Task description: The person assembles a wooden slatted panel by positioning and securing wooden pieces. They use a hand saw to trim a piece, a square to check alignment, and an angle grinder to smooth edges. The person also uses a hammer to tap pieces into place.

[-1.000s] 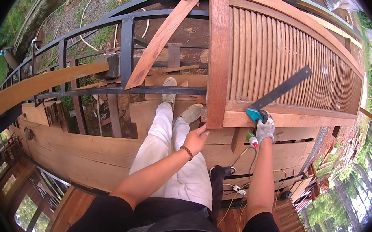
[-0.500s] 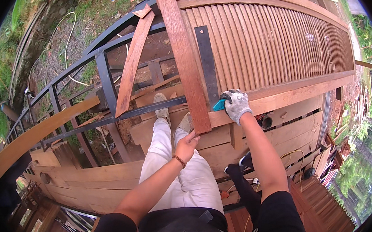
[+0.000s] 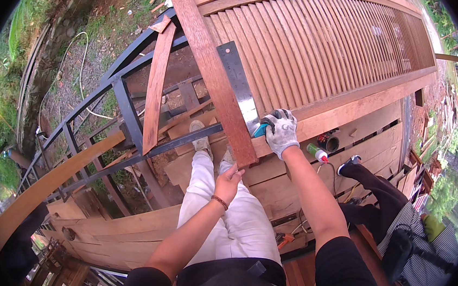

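Since the earlier frame my view had swung left. My gloved right hand [image 3: 281,132] gripped the metal square [image 3: 240,87], bracing it against the red plank [image 3: 213,71]; my bare left hand [image 3: 228,181] steadied the plank's end, fingers loosely curled.

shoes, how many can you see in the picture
3. Two pale shoes are the person's own: one below the dark metal bar, one partly hidden by the reddish board's end. A black shoe belongs to a co-worker at right. Others may be hidden.
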Demonstrator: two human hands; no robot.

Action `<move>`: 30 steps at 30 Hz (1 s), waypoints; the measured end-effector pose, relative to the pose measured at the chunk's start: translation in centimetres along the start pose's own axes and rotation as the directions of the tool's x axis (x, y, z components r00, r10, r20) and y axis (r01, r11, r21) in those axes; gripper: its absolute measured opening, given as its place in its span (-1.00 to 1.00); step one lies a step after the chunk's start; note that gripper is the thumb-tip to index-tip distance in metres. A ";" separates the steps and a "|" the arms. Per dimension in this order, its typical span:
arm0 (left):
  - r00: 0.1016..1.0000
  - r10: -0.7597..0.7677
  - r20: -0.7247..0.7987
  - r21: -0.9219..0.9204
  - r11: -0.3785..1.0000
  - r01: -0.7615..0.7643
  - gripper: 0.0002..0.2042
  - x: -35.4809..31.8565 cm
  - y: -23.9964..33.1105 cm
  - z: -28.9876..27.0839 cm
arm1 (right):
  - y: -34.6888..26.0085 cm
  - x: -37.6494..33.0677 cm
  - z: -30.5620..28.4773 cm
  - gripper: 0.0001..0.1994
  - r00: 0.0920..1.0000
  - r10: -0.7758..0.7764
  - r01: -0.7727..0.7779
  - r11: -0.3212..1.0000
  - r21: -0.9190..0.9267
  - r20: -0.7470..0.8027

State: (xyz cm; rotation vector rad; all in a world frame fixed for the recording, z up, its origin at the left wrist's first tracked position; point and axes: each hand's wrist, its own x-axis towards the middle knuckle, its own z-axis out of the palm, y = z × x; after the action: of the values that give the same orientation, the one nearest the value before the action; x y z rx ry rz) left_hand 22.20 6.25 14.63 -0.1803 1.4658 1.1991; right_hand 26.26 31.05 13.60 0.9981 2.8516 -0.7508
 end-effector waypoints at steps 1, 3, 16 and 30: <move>1.000 -0.008 0.017 0.016 1.000 0.008 -0.52 0.2 -0.1 -0.1 | 0.2 -0.1 0.3 -0.80 0.999 -0.019 0.020 1.000 0.012 -0.044; 1.000 -0.006 0.017 0.022 1.000 0.006 -0.52 0.3 -0.3 -0.1 | 0.5 -0.5 0.8 -0.79 0.990 -0.056 0.061 0.998 0.032 -0.133; 1.000 0.002 0.025 0.098 0.995 -0.005 -0.50 0.1 -0.2 -0.2 | 0.8 -0.5 1.1 -0.81 0.992 -0.036 0.049 0.993 0.104 -0.122; 0.998 0.034 0.052 0.080 0.996 -0.038 -0.45 0.3 -1.0 -0.4 | -0.2 -1.2 2.8 -0.77 0.956 0.012 0.015 0.996 0.093 -0.292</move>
State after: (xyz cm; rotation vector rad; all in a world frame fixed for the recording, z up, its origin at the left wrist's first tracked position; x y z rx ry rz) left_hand 22.52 5.64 13.70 -0.0680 1.4762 1.1629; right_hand 26.75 28.97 11.40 1.2147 3.0884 -0.8069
